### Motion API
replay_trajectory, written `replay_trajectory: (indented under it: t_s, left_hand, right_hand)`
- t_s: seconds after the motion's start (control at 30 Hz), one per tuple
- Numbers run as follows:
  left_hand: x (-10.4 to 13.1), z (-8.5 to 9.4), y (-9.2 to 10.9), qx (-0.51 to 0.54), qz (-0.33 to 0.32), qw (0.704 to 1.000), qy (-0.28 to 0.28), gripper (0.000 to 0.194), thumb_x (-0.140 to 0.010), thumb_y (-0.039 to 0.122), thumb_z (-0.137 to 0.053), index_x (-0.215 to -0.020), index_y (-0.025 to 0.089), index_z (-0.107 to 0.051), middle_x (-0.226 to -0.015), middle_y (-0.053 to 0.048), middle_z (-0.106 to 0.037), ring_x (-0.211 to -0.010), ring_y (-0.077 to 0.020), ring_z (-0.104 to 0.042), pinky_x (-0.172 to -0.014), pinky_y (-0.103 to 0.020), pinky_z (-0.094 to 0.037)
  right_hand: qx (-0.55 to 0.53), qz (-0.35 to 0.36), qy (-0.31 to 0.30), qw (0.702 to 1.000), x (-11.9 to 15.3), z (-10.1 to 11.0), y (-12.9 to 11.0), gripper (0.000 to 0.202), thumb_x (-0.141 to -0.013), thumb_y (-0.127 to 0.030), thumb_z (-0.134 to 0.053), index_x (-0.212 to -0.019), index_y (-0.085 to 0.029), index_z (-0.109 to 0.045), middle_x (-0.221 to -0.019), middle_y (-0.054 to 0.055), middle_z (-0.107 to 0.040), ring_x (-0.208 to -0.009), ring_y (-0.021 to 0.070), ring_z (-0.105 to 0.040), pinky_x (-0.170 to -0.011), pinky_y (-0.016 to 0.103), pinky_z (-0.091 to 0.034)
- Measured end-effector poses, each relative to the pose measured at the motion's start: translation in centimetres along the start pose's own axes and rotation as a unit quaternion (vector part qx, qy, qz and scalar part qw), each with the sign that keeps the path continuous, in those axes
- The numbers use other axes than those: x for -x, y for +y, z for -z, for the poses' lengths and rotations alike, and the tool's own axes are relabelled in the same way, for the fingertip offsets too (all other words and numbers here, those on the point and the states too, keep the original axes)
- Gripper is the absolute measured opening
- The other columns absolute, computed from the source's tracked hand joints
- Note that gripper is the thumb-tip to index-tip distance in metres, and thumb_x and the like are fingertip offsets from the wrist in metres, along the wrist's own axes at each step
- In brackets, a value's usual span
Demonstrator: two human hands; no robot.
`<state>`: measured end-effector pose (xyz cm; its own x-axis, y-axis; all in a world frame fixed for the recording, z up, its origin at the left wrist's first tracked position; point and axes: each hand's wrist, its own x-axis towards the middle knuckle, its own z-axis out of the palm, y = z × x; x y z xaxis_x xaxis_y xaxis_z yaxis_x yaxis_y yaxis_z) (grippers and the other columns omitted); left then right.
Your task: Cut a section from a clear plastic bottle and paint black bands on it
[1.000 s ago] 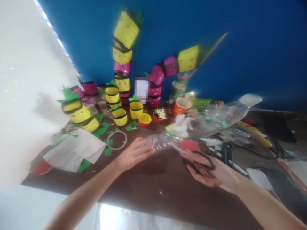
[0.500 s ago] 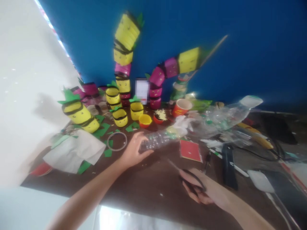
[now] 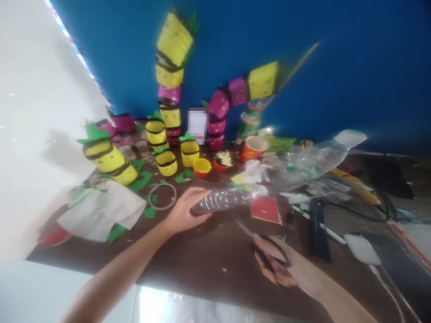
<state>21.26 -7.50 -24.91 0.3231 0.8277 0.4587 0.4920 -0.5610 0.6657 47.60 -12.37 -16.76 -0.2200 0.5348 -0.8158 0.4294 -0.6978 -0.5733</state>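
Note:
My left hand [image 3: 188,207] is closed round the base end of a clear ribbed plastic bottle [image 3: 229,198], which lies on its side with its other end pointing right. In my right hand [image 3: 276,264] is a pair of scissors [image 3: 276,247], gripped by its black handles, the blades directed up and left toward the bottle without touching it. Just beyond the blades lies a flat red square packet [image 3: 266,211]. A clear tape-like ring [image 3: 162,196] rests left of my left hand.
Yellow and purple cup-shaped containers [image 3: 166,162] with drawn faces stand along the blue wall. A red paper cup [image 3: 255,148], a larger clear bottle [image 3: 323,157] and a black bar-shaped object [image 3: 319,231] sit to the right. White cloth-like sheet [image 3: 104,213] and green scraps lie left.
The bottle in my left hand has lifted slightly and turned, its far end now nearer the red packet. My right hand keeps the scissors in nearly the same place. The view has shifted slightly.

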Motion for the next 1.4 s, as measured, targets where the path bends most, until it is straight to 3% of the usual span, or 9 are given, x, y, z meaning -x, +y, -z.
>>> replay_trajectory:
  t_s: [0.17,0.27,0.4,0.6,0.83,1.03,1.4]
  left_hand:
    - [0.0,0.1,-0.1,0.001,-0.009,1.000,0.004,0.058,-0.076,0.033,-0.071,-0.130,0.028,-0.051,-0.123,-0.010,-0.055,-0.113,-0.0235,-0.057,-0.096,-0.040,-0.050]
    - [0.0,0.2,0.0,-0.001,-0.011,1.000,0.013,0.058,-0.075,0.034,-0.072,-0.129,0.027,-0.053,-0.122,-0.010,-0.056,-0.111,-0.0231,-0.058,-0.095,-0.039,-0.051]
    - [0.0,0.2,0.3,-0.007,-0.008,1.000,0.028,0.057,-0.074,0.035,-0.072,-0.127,0.026,-0.054,-0.119,-0.010,-0.059,-0.109,-0.0226,-0.060,-0.093,-0.039,-0.052]
    - [-0.1,0.0,0.5,-0.014,-0.001,0.999,0.046,0.055,-0.073,0.037,-0.072,-0.124,0.025,-0.057,-0.115,-0.009,-0.061,-0.106,-0.0225,-0.061,-0.091,-0.039,-0.053]
    - [-0.1,-0.3,0.4,-0.025,0.014,0.998,0.060,0.054,-0.072,0.037,-0.073,-0.123,0.024,-0.058,-0.115,-0.009,-0.061,-0.105,-0.0227,-0.061,-0.092,-0.040,-0.053]
    - [-0.1,-0.2,0.4,-0.027,0.015,0.998,0.063,0.055,-0.071,0.037,-0.074,-0.122,0.023,-0.058,-0.114,-0.009,-0.061,-0.104,-0.0226,-0.062,-0.092,-0.039,-0.053]
    - [-0.5,-0.3,0.3,-0.019,0.026,0.995,0.099,0.053,-0.070,0.033,-0.074,-0.119,0.020,-0.058,-0.110,-0.009,-0.062,-0.102,-0.0218,-0.062,-0.090,-0.039,-0.053]
  right_hand:
    - [-0.010,-0.006,-0.018,1.000,-0.2,0.3,-0.8,0.060,-0.062,-0.079,-0.053,-0.068,-0.020,-0.045,-0.051,-0.002,-0.052,-0.039,0.0061,-0.040,-0.036,0.019,-0.012]
    - [0.001,-0.003,-0.048,0.999,-0.3,0.5,-1.2,0.062,-0.062,-0.081,-0.051,-0.067,-0.019,-0.044,-0.050,-0.001,-0.052,-0.036,0.0033,-0.033,-0.036,0.018,-0.007]
    - [0.009,0.000,-0.054,0.999,-0.3,0.5,-2.1,0.059,-0.064,-0.077,-0.053,-0.066,-0.019,-0.045,-0.053,0.000,-0.055,-0.035,0.0029,-0.034,-0.034,0.019,-0.007]
    - [0.044,0.035,-0.041,0.998,0.1,0.0,-3.1,0.056,-0.071,-0.073,-0.048,-0.060,-0.018,-0.048,-0.037,-0.002,-0.047,-0.028,0.0019,-0.022,-0.033,0.021,-0.005]
    - [0.025,0.061,-0.021,0.998,-0.5,-0.4,-2.8,0.056,-0.072,-0.070,-0.051,-0.053,-0.017,-0.045,-0.035,-0.003,-0.045,-0.029,0.0009,-0.022,-0.036,0.020,-0.003]
    - [0.008,0.036,-0.013,0.999,-1.0,0.2,-2.5,0.054,-0.066,-0.070,-0.058,-0.058,-0.018,-0.044,-0.041,-0.003,-0.048,-0.034,0.0040,-0.034,-0.037,0.020,-0.010]
    - [0.040,0.098,0.007,0.994,-1.4,0.5,-1.0,0.056,-0.067,-0.069,-0.059,-0.051,-0.019,-0.041,-0.038,-0.005,-0.039,-0.035,0.0032,-0.029,-0.037,0.021,-0.010]
